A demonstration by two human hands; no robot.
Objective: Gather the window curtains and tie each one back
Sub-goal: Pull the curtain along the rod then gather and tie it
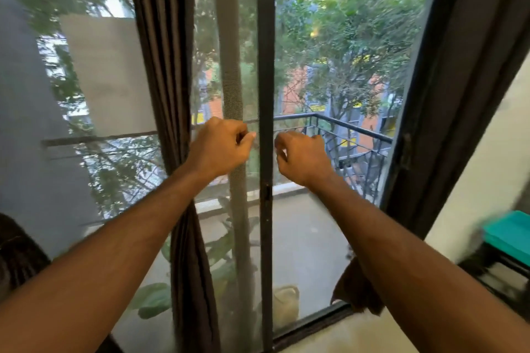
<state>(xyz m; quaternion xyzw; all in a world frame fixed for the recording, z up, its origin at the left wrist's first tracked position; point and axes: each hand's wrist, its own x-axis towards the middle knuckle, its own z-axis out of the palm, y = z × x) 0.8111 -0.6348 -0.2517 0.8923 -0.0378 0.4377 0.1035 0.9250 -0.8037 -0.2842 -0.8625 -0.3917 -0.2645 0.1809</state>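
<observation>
- Surroundings: a dark vertical window frame bar (pixel 265 94) runs between my two raised hands, with a small latch on it just below wrist level.
- Beyond the glass I see a balcony railing (pixel 352 130), trees (pixel 352 37) and a pale concrete wall (pixel 106 71); all of it is softened by motion blur.
- A sheer mesh panel (pixel 232 89) hangs just left of the frame bar, and a thin horizontal strand (pixel 252 121) crosses from it to the bar at knuckle height.
- Left hand (pixel 220 146): fingers curled inward, thumb and forefinger closed together near the frame bar. I take them to pinch that thin strand, though it is too fine to be sure of.
- Right hand (pixel 301 156): fingers loosely curled, thumb set apart from them. I cannot tell whether anything lies between them.
- Dark gathered curtain (pixel 169 66): it hangs in tight folds left of the mesh panel, narrowing at the level of my left forearm, which crosses in front of it, and flaring again below.
- A second dark curtain (pixel 470 71) hangs along the right side of the window; a scrap of dark fabric (pixel 355 289) shows under my right forearm at the sill.
- Containers: a pale pot (pixel 285 304) stands on the balcony floor behind the glass, beside large green leaves (pixel 152 299); I cannot see what is in it.
- At the far right edge, a teal object (pixel 510 233) rests on a dark stand, blurred.
</observation>
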